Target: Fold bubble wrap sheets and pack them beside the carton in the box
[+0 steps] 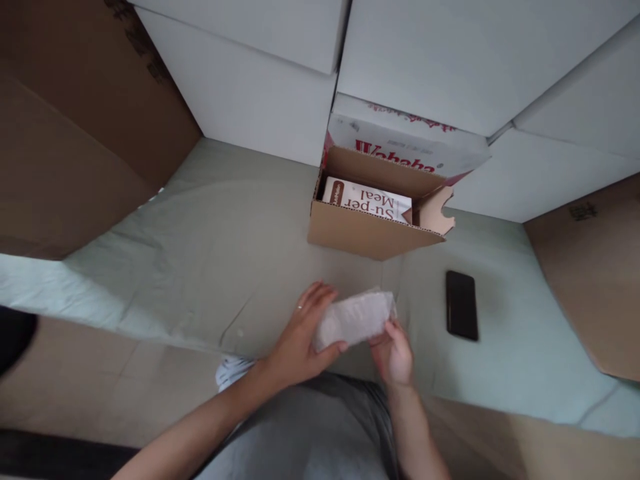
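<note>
Both my hands hold a small packet wrapped in clear bubble wrap (pixel 356 318) just above a pale green sheet (pixel 200 267). My left hand (pixel 300 340) cups its left end, thumb under it, a ring on one finger. My right hand (pixel 395 353) pinches its right end. Beyond it stands an open brown cardboard box (pixel 365 233) with a white printed lid flap. Inside the box lies a white and brown "Su-per Meal" package (pixel 370 201).
A black phone (pixel 461 305) lies flat on the sheet to the right of my hands. White boxes (pixel 450 60) are stacked at the back. Large brown cartons stand at the left (pixel 75 120) and right (pixel 595 267). My grey-clad lap (pixel 320 433) is below.
</note>
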Demonstrator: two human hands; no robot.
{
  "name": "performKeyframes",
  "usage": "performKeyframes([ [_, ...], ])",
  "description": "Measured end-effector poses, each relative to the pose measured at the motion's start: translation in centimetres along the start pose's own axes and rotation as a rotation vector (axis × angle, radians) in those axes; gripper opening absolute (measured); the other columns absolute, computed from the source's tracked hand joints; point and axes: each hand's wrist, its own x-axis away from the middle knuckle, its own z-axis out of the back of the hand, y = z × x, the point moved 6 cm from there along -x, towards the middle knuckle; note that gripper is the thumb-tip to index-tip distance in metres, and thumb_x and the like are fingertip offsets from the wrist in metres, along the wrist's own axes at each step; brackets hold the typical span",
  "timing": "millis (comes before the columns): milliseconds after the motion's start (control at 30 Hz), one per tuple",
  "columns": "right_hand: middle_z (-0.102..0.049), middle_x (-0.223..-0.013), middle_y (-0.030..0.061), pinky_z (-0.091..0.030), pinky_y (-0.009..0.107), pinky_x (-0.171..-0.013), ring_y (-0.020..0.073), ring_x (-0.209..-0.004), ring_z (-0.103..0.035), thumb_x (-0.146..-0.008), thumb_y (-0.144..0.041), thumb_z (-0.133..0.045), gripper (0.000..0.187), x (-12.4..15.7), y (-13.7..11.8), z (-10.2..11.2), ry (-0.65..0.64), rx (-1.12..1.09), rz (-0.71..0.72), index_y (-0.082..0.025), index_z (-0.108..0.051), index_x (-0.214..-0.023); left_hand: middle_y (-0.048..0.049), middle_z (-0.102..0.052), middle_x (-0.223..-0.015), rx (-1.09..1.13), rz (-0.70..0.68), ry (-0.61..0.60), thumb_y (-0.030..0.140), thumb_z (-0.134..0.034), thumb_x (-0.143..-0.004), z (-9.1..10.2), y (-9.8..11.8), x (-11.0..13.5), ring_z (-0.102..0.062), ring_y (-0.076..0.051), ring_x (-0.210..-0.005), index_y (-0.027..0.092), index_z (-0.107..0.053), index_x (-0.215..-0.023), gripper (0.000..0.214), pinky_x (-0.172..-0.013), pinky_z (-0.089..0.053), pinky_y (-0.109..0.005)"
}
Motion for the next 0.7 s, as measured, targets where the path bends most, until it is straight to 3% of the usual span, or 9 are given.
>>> performKeyframes([
  [100,-0.073,-0.09,0.003,-0.05,0.035,-0.074,0.0202,-0.081,-0.067,-0.076,-0.039,-0.054,0.024,-0.4,-0.4,0.8,0.062,-0.029,0.011,-0.025,-0.068,-0.088,-0.0098,-0.058,-0.117,-0.034,0.054,-0.037,0.019,-0.057,-0.077,0.1,0.1,0.0,-0.04,-0.029,-0.127,0.02,-0.041,-0.131,0.057,-0.112,-0.018,-0.057],
  [200,-0.073,-0.086,0.0014,-0.05,0.032,-0.07,0.0185,-0.078,-0.067,-0.077,-0.039,-0.053,0.022,-1.0,-1.1,1.9,0.157,-0.049,0.037,-0.025,-0.068,-0.085,-0.0055,-0.062,-0.099,0.023,0.132,0.0,0.006,-0.043,-0.076,1.0,-0.8,0.1,-0.055,-0.021,-0.106,0.021,-0.049,-0.124,0.051,-0.11,-0.026,-0.051],
  [333,-0.073,-0.088,0.0028,-0.05,0.033,-0.07,0.0192,-0.077,-0.066,-0.072,-0.038,-0.062,0.022,-1.2,-1.7,1.0,0.081,-0.032,0.015,-0.023,-0.068,-0.088,-0.0095,-0.059,-0.116,0.193,0.236,-0.047,0.017,-0.044,-0.085,1.5,-1.1,-0.1,-0.054,-0.022,-0.11,0.019,-0.056,-0.119,0.035,-0.1,-0.04,-0.04],
  [433,-0.072,-0.088,0.0038,-0.049,0.032,-0.07,0.0194,-0.077,-0.066,-0.071,-0.04,-0.066,0.026,-1.1,-1.7,-0.3,0.015,-0.012,0.009,-0.023,-0.068,-0.09,-0.0094,-0.06,-0.119,0.267,0.306,-0.202,0.029,-0.053,-0.085,0.3,-0.9,-0.4,-0.057,-0.023,-0.107,0.019,-0.055,-0.122,0.038,-0.093,-0.045,-0.037],
  [533,-0.07,-0.083,0.0013,-0.047,0.028,-0.069,0.0162,-0.075,-0.064,-0.071,-0.039,-0.069,0.022,-1.3,-1.6,-0.4,0.082,-0.011,0.046,-0.023,-0.067,-0.085,-0.0055,-0.068,-0.094,0.417,0.429,-0.385,0.035,-0.05,-0.087,-1.8,-1.4,0.0,-0.063,-0.02,-0.083,0.017,-0.062,-0.107,0.03,-0.073,-0.05,-0.031],
  [600,-0.068,-0.079,-0.0002,-0.046,0.026,-0.069,0.0141,-0.073,-0.062,-0.073,-0.038,-0.07,0.019,-1.6,-1.5,0.0,0.129,0.024,0.093,-0.022,-0.065,-0.082,-0.0055,-0.068,-0.089,0.522,0.51,-0.345,0.039,-0.053,-0.085,-2.3,-2.1,0.1,-0.063,-0.019,-0.08,0.015,-0.063,-0.098,0.03,-0.067,-0.049,-0.028],
  [700,-0.067,-0.081,-0.0003,-0.047,0.027,-0.07,0.0136,-0.073,-0.061,-0.076,-0.039,-0.066,0.019,-2.0,-1.3,0.2,0.128,0.073,0.124,-0.022,-0.063,-0.085,-0.0094,-0.062,-0.116,0.594,0.522,-0.212,0.041,-0.057,-0.081,-1.8,-2.7,-0.2,-0.059,-0.022,-0.104,0.016,-0.063,-0.087,0.027,-0.077,-0.049,-0.028],
])
